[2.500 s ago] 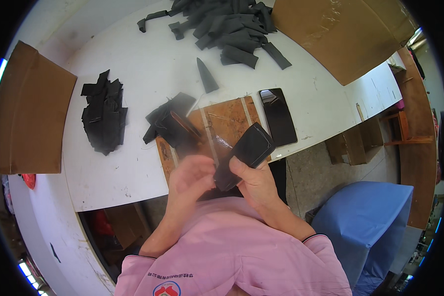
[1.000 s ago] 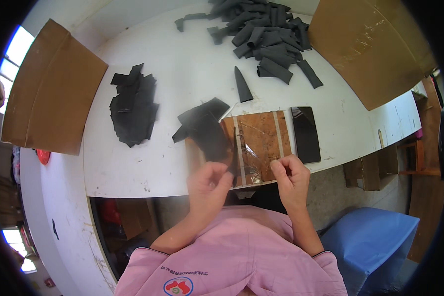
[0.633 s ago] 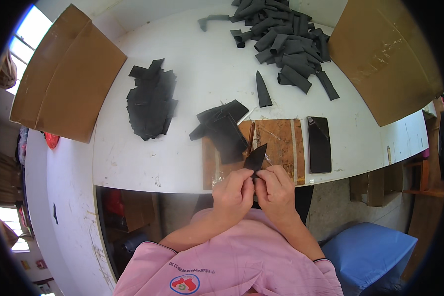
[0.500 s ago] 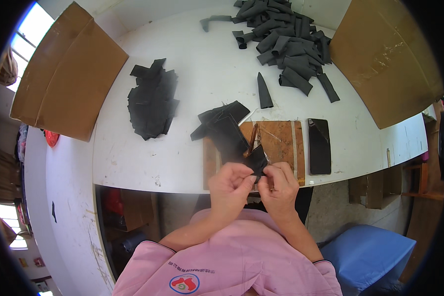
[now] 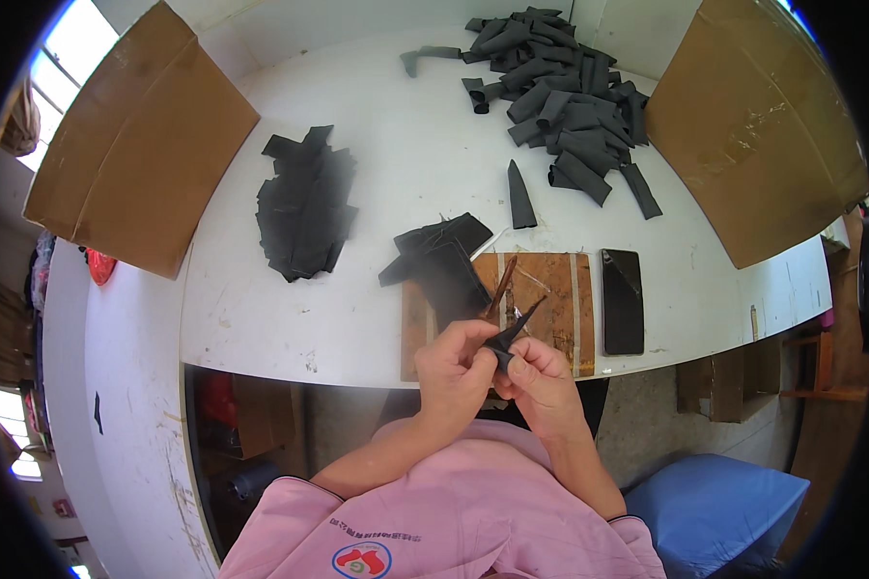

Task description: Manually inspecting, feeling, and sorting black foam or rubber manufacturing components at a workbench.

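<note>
White tabletop: heaped grey tubes look finished, flat pieces unshaped — left hand and right hand, curled closed, pinch one black strip.

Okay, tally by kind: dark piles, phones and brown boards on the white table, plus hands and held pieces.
Dark piles: 3
Phone: 1
Brown board: 1
Hands (left hand, right hand): 2
Held black piece: 1
Total: 8

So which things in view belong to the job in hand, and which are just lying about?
Likely part of it: black piece in left hand and right hand; brown board; black pieces overlapping it; flat black stack; dark pile.
Probably just lying about: black phone; red bundle; blue item.
</note>
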`<state>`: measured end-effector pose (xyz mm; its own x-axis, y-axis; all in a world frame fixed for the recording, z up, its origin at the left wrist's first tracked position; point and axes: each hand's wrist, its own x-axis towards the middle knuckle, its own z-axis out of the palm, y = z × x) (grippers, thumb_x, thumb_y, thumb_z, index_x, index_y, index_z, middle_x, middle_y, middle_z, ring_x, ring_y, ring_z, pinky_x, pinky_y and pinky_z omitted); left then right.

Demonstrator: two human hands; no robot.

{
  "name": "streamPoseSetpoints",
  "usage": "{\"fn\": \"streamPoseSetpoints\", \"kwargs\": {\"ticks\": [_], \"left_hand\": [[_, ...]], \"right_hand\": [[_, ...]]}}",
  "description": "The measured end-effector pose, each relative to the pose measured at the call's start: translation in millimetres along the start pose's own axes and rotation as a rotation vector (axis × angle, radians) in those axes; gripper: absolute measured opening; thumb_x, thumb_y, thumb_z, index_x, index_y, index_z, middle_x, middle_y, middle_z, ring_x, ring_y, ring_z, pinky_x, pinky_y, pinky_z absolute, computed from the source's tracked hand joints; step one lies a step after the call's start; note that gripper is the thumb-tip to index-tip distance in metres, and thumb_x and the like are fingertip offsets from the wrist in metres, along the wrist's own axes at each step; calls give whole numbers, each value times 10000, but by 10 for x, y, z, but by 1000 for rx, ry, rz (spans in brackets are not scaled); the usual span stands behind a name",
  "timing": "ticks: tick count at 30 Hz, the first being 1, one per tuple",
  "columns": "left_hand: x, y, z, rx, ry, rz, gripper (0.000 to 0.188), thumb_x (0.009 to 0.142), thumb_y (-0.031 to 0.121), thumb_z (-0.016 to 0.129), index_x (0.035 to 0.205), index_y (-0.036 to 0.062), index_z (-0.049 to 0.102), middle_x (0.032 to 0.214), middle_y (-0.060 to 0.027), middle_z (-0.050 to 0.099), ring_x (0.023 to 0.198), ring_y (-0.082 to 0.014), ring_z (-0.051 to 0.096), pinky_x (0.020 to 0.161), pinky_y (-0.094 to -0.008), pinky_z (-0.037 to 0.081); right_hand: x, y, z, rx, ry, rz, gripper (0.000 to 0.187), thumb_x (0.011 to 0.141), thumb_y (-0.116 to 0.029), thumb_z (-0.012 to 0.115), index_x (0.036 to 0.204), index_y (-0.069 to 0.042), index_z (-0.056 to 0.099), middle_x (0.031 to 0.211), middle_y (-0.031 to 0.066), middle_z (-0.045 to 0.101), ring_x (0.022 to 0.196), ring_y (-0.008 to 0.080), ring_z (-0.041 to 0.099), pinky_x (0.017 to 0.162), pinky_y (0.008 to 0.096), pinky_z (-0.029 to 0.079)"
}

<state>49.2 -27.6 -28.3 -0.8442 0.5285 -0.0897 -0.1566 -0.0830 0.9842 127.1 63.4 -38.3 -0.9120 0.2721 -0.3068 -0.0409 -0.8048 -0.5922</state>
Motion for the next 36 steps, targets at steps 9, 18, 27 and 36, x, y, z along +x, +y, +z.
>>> {"fn": "streamPoseSetpoints", "kwargs": {"ticks": [9, 18, 27, 36], "left_hand": [[-19, 359, -299, -569, -597, -345, 353, 698, -61, 541, 1041, -25, 467, 792, -77, 558, 677, -78, 511, 588, -185, 397], [-62, 483, -334, -207, -272, -103, 534, 634, -130, 607, 1136, -53, 443, 754, -96, 607, 608, -95, 534, 551, -162, 402], [17, 313, -496, -1052, -995, -374, 524, 649, -26, 617, 1125, -111, 415, 771, -112, 570, 571, -102, 501, 477, -180, 356], [-99, 524, -192, -11, -52, 185, 303, 731, -106, 538, 1024, -29, 528, 788, -75, 609, 654, -60, 546, 553, -187, 458]], "right_hand": [[-109, -93, 44, -283, -191, -204, 114, 787, -105, 577, 724, -26, 524, 749, -10, 452, 690, 78, 438, 617, 198, 358], [-101, -204, 260, -632, -39, -375, 120, 796, -101, 578, 731, -19, 521, 748, -2, 433, 674, 78, 416, 597, 201, 341], [-271, -204, 468, -584, -253, -306, 157, 782, -117, 601, 719, -11, 504, 743, 11, 421, 659, 89, 407, 578, 199, 334], [-179, -290, 476, -1027, -21, -666, 133, 780, -105, 587, 716, -10, 520, 741, 31, 441, 662, 106, 416, 572, 222, 344]]}}
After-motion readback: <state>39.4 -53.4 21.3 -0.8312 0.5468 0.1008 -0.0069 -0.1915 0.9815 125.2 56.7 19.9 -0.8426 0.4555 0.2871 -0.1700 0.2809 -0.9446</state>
